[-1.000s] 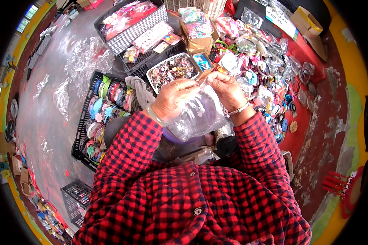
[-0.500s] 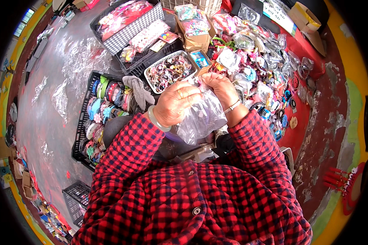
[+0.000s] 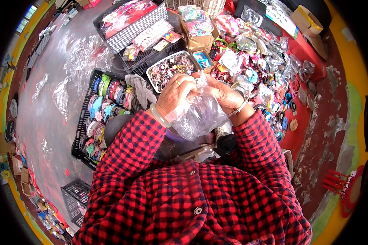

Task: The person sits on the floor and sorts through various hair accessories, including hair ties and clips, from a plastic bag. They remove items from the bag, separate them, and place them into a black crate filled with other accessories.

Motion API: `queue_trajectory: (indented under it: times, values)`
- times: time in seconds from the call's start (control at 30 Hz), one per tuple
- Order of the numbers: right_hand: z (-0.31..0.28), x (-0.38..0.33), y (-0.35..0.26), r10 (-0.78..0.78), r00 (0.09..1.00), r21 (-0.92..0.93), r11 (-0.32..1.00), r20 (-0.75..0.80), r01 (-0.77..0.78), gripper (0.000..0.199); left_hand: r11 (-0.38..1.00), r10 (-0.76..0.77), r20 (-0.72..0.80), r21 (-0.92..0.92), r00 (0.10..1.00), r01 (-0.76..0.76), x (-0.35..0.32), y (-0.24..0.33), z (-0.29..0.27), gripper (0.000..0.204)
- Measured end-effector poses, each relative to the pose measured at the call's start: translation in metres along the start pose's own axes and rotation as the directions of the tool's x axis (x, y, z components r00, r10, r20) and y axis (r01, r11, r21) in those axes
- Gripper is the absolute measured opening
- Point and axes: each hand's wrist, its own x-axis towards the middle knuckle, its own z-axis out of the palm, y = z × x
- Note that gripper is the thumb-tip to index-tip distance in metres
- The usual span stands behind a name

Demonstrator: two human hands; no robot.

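Observation:
Both hands meet in front of me at the top of a clear plastic bag (image 3: pixel 198 116), which hangs down toward my lap. My left hand (image 3: pixel 176 94), with a ring and a pale bangle, has its fingers curled round the bag's left upper edge. My right hand (image 3: pixel 223 94), wearing a thin bracelet, pinches the gathered top of the bag from the other side. What lies between the fingertips is partly hidden. Just beyond the hands stands a white basket (image 3: pixel 153 77) full of hair ties and small trinkets.
At left, a black crate (image 3: pixel 82 122) holds several headbands, with a grey cloth (image 3: pixel 141 90) over its corner. A big heap of bagged hair accessories (image 3: pixel 249 67) spreads at right on red cloth. Cartons (image 3: pixel 200 41) and a patterned crate (image 3: pixel 137 30) stand farther back.
My hands have drawn closer together at the bag's top. The right hand has come down and its fingers have folded in; the bag has bunched up between them.

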Motion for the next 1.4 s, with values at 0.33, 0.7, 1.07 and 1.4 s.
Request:
queue_trajectory:
  times: [0.33, 0.7, 1.07, 1.4]
  values:
    - [-0.010, 0.007, -0.012, -0.389, 0.832, -0.376, 0.895, -0.396, 0.240, 0.041, 0.996, -0.088, -0.087, 0.010, 0.992, 0.090, -0.002, -0.016, 0.006, 0.019]
    - [-0.013, 0.002, 0.000, -0.184, 0.940, -0.800, 0.585, -0.289, -0.132, 0.015, 0.989, -0.144, 0.269, 0.024, 0.952, 0.142, -0.002, -0.006, 0.002, 0.026]
    - [0.004, -0.001, -0.012, -0.257, 0.950, -0.928, 0.367, -0.176, -0.073, 0.020, 0.932, -0.151, 0.500, -0.214, 0.853, 0.291, -0.011, -0.028, 0.001, 0.025]
    - [-0.005, 0.012, 0.002, -0.397, 0.796, -0.869, 0.389, -0.457, -0.305, 0.023, 0.931, -0.294, 0.398, -0.085, 0.869, 0.354, -0.004, -0.005, 0.006, 0.010]
